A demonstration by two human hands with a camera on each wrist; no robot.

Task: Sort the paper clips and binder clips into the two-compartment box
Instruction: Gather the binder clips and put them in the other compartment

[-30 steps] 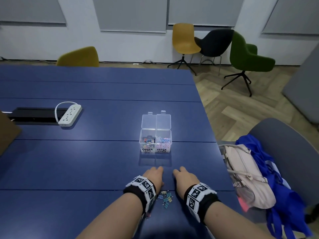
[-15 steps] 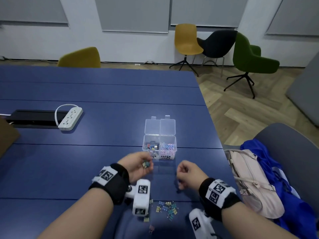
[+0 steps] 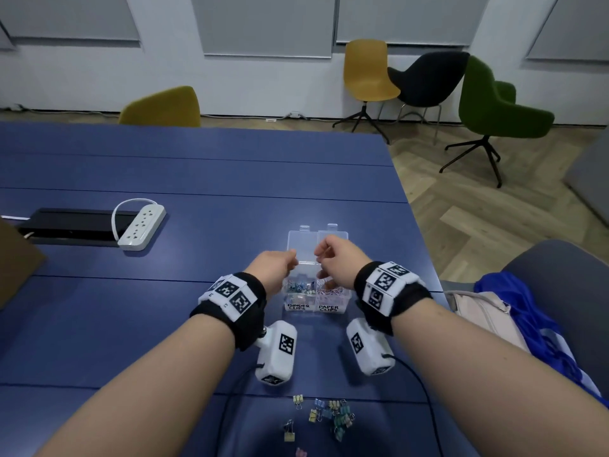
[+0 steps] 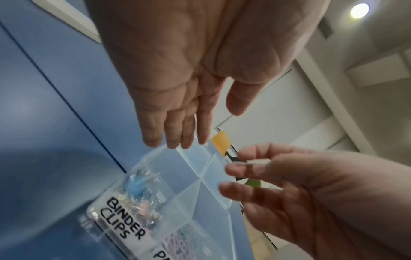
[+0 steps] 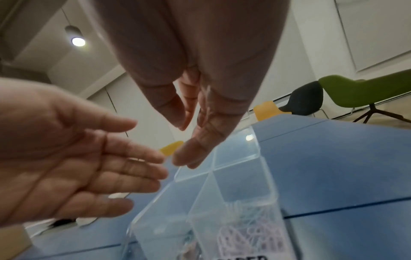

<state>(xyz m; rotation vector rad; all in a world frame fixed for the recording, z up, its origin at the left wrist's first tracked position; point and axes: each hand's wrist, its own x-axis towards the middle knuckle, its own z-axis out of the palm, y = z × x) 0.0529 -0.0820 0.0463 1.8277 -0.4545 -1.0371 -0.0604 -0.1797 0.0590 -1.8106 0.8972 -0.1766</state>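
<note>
Both hands hang over the clear plastic two-compartment box (image 3: 315, 293), so its open tops are mostly hidden from the head view. Wrist views are motion-blurred; can't tell if anything is falling from either hand.

Left hand (image 3: 275, 270): fingers (image 4: 175, 133) straight, loosely spread, thumb apart, palm down over the left side, holding nothing. Right hand (image 3: 339, 258): fingers (image 5: 189, 154) relaxed and slightly bent; in the left wrist view a thin pale line sits between its thumb and fingertips, too blurred to call a clip.

Box stands on the blue table (image 3: 197, 258), mid-right, both lids (image 3: 318, 240) flipped open away from the person. Left compartment labelled BINDER CLIPS (image 4: 123, 219) holds small pastel binder clips; right one labelled PAPER CLIPS (image 3: 328, 308) holds pale pink and white wire paper clips (image 5: 251, 235).

Loose pile of small pastel binder clips (image 3: 329, 415) lies near the table's front edge, well apart from the box, between the forearms; one pink piece is cut off at the frame bottom.

Table's right edge runs near the box. White power strip (image 3: 142, 227) sits well left. Beige bag (image 3: 484, 315) and blue cloth (image 3: 540, 324) sit on a grey chair off the right edge.
</note>
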